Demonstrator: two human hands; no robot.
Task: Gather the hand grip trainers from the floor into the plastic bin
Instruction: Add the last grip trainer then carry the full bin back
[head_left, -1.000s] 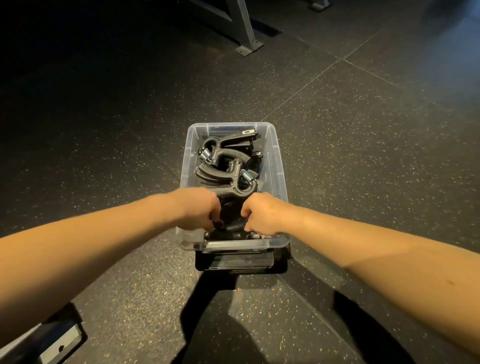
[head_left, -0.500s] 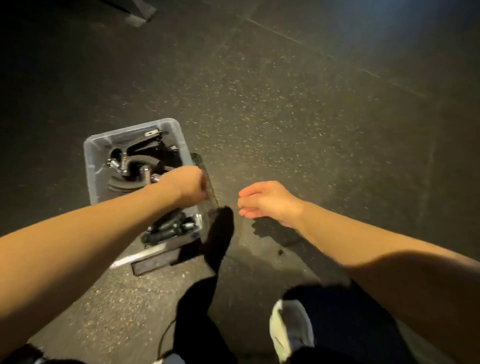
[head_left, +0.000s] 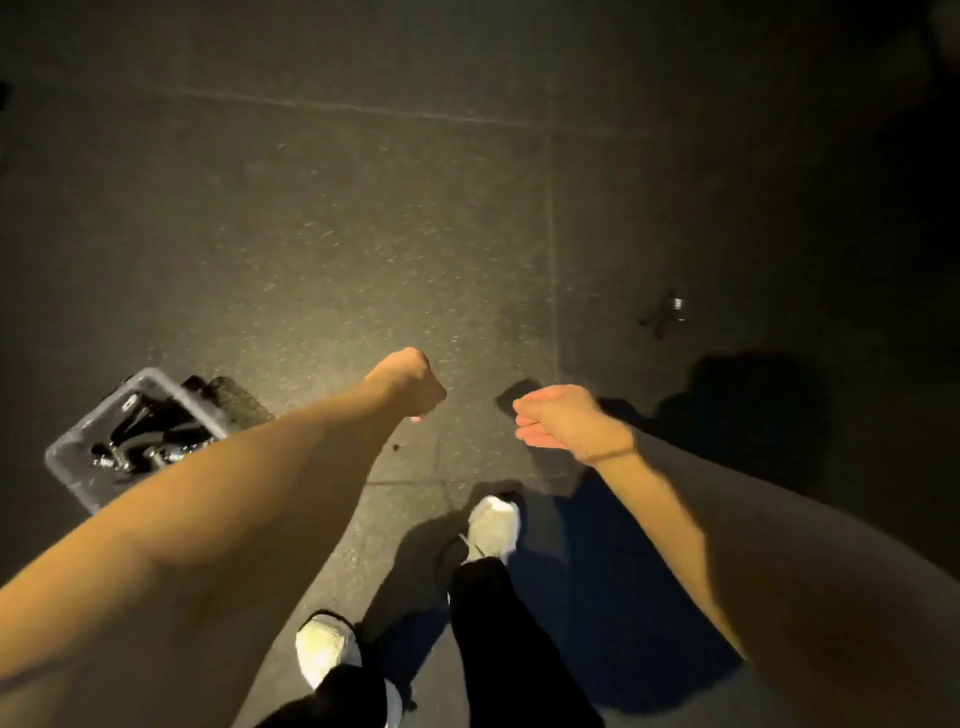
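The clear plastic bin (head_left: 70, 457) sits on the dark floor at the lower left, partly hidden behind my left forearm. Several black hand grip trainers (head_left: 150, 431) lie piled inside it. One more black hand grip trainer (head_left: 664, 313) lies alone on the floor in the dim area to the right. My left hand (head_left: 410, 384) hangs above bare floor with its fingers curled into a fist, holding nothing. My right hand (head_left: 563, 423) is beside it, fingers loosely curled and empty. Both hands are well clear of the bin and of the loose trainer.
A dark flat object (head_left: 236, 402) lies against the bin's right side. My white shoes (head_left: 491, 527) and dark trouser legs stand on the speckled rubber floor below the hands. Tile seams cross the floor. The right and upper edges are in deep shadow.
Both hands have left the bin. The view has swung right, so the bin slid to the lower left and the loose trainer came into sight at the right.
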